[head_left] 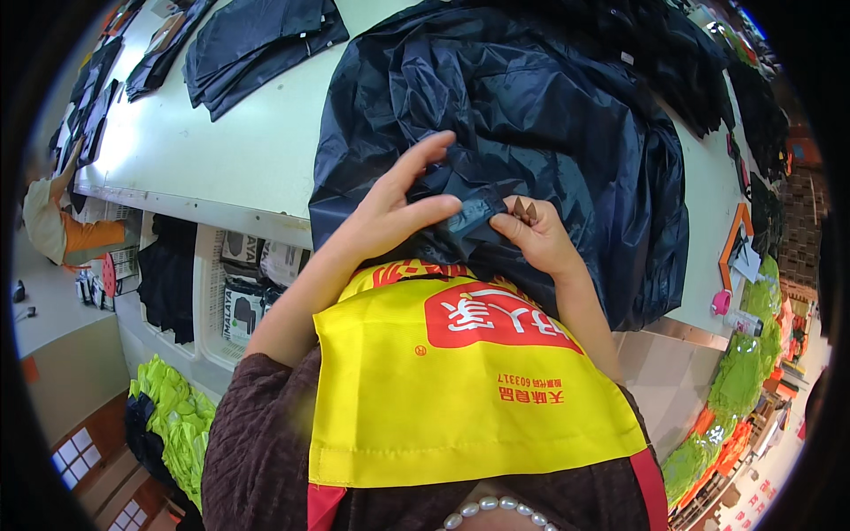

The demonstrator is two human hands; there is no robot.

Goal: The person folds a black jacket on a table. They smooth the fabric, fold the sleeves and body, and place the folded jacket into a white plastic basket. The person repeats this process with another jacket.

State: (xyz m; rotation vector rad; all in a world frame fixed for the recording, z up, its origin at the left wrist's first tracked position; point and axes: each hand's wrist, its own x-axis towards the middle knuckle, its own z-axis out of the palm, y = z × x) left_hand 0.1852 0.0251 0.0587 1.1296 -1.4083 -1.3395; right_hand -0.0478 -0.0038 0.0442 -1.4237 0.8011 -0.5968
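Observation:
A large heap of shiny dark navy fabric [567,124] covers the table in front of me. My right hand [542,237] pinches a folded edge of it between thumb and finger. Two small brown pointed tips [524,211] stick out beside those fingers; the rest of that item is hidden in the hand. My left hand [390,212] has its fingers stretched out and spread over the near left part of the heap. Its thumb tip is at a small lighter blue strip [474,215] next to the right hand's pinch.
Folded black fabric pieces [257,49] lie on the white table [212,146] at the far left. Below its edge stands a white basket [211,301] of packaged items. Bright green bundles [177,407] flank me. An orange frame [733,243] and pink tape roll [721,303] lie right. Another person's orange sleeve [93,233] shows left.

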